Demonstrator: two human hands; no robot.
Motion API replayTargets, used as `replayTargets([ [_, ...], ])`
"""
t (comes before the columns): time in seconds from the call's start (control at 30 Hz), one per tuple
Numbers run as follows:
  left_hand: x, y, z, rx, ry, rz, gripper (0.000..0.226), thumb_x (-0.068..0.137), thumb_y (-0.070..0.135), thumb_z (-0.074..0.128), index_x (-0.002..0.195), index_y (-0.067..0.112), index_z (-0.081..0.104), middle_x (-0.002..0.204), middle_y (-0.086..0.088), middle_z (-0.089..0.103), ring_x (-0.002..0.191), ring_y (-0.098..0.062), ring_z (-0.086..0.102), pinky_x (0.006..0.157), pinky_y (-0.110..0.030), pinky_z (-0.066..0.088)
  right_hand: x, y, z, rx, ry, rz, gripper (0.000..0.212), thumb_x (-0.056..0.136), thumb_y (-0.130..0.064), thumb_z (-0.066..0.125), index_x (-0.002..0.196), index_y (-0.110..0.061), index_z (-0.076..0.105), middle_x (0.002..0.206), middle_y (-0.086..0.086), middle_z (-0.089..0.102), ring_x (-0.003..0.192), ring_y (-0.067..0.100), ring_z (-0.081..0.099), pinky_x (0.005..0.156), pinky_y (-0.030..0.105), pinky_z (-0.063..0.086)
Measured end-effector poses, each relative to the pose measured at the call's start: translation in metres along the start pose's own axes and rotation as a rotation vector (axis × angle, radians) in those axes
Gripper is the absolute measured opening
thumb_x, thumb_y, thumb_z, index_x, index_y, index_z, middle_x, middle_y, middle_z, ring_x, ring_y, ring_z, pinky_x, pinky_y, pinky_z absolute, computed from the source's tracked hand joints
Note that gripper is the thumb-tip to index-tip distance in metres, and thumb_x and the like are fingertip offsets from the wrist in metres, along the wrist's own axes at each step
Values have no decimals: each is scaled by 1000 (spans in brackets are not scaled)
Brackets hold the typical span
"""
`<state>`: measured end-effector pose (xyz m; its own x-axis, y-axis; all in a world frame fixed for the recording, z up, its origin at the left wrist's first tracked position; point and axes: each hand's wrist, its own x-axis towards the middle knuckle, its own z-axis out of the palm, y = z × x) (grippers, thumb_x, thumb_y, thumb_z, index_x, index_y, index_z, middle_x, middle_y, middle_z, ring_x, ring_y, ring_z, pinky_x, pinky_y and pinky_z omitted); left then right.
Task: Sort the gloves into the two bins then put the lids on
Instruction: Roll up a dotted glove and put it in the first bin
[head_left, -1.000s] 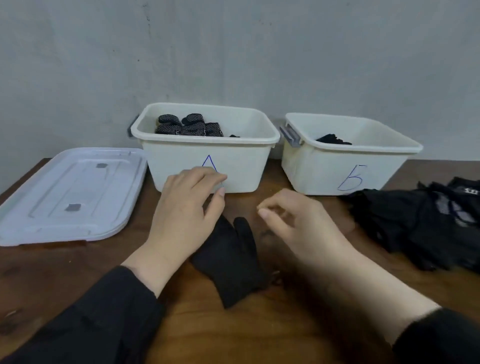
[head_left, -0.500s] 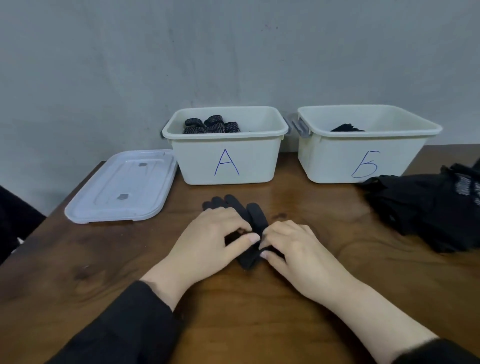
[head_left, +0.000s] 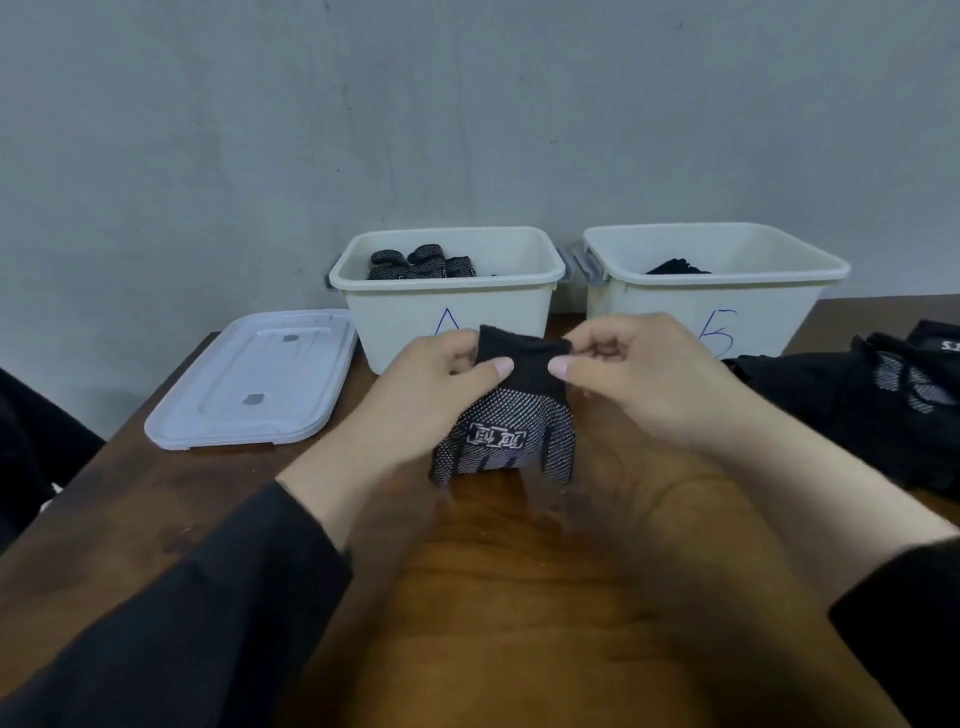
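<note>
Dotted glove between both hands

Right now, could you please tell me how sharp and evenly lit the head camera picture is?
Head view: wide-angle, so the table edges splay outward; soft even light, with a warm sheen on the wood near the bottom centre; the dotted glove held by the left hand and right hand is fairly sharp, while the sleeves at the bottom corners look blurred.

bins ahead, lid left, glove pile right
</note>
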<state>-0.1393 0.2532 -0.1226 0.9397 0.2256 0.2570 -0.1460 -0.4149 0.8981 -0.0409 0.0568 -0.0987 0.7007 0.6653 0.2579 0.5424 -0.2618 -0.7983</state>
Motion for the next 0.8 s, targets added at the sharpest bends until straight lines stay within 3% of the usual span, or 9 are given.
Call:
replayTargets([
  [0.07, 16, 9, -8, -31, -4, 9, 15, 96, 14, 63, 108, 13, 72, 99, -5, 77, 95, -20, 72, 91, -42, 56, 14, -9, -7, -8, 53, 20, 12, 93, -23, 70, 93, -11, 71, 74, 5, 70, 60, 3, 60, 63, 23, 53],
  [0.17, 39, 24, -15, 110, 82, 137, 16, 93, 24, 65, 90, 9, 70, 81, -6, 71, 76, -11, 61, 74, -33, 48, 29, -23, -14, -24, 131, 2, 6, 97, -16, 66, 93, -11, 68, 75, 8, 68, 51, -2, 56, 51, 24, 54],
  [0.23, 49, 32, -17, 213, 162, 225, 16, 93, 25, 66, 79, 18, 67, 69, 9, 63, 69, -4, 54, 68, -26, 42, 31, -29, -18, -23, 212, -57, 11, 97, -15, 66, 88, -21, 67, 79, 6, 69, 57, -1, 59, 53, 28, 58],
  [0.33, 44, 27, -13, 323, 223, 379, 9, 92, 21, 67, 94, 15, 74, 90, 11, 66, 88, -6, 60, 82, -24, 46, 18, -22, -17, -4, 300, -144, 17, 96, -16, 67, 87, -31, 67, 78, -7, 69, 61, 1, 60, 63, 15, 50],
  [0.43, 18, -9, -4, 577, 148, 517, 25, 91, 29, 65, 108, 12, 76, 110, 2, 69, 104, -11, 59, 97, -26, 44, -15, 6, 0, -222, 254, -185, 14, 94, -20, 70, 96, -33, 70, 85, -16, 70, 72, -7, 61, 70, 7, 42],
  [0.53, -18, -50, -3, 746, -228, 425, 31, 94, 30, 56, 120, 25, 72, 130, 11, 63, 119, -3, 52, 107, -23, 37, -50, 50, 25, -471, -61, -256, 21, 91, -19, 71, 111, -28, 72, 114, -19, 69, 108, -3, 59, 98, 15, 42],
  [0.6, -37, -70, -7, 752, -364, 264, 33, 98, 22, 54, 126, 33, 67, 137, 23, 55, 124, 10, 44, 110, -18, 33, -69, 73, 37, -524, -245, -182, 28, 96, -26, 65, 123, -32, 68, 133, -24, 57, 126, -13, 41, 113, 18, 29],
  [0.67, -44, -79, -10, 707, -319, 199, 33, 100, 17, 53, 124, 33, 68, 134, 25, 56, 121, 13, 45, 108, -13, 33, -78, 83, 41, -451, -232, -144, 27, 99, -30, 58, 124, -36, 65, 136, -30, 50, 130, -18, 32, 116, 21, 24],
  [0.8, -34, -85, -3, 691, -139, 215, 27, 101, 24, 54, 124, 29, 67, 130, 20, 59, 121, 6, 47, 102, -4, 26, -70, 82, 44, -349, -91, -115, 23, 100, -34, 53, 119, -34, 67, 133, -29, 51, 133, -9, 38, 111, 15, 27],
])
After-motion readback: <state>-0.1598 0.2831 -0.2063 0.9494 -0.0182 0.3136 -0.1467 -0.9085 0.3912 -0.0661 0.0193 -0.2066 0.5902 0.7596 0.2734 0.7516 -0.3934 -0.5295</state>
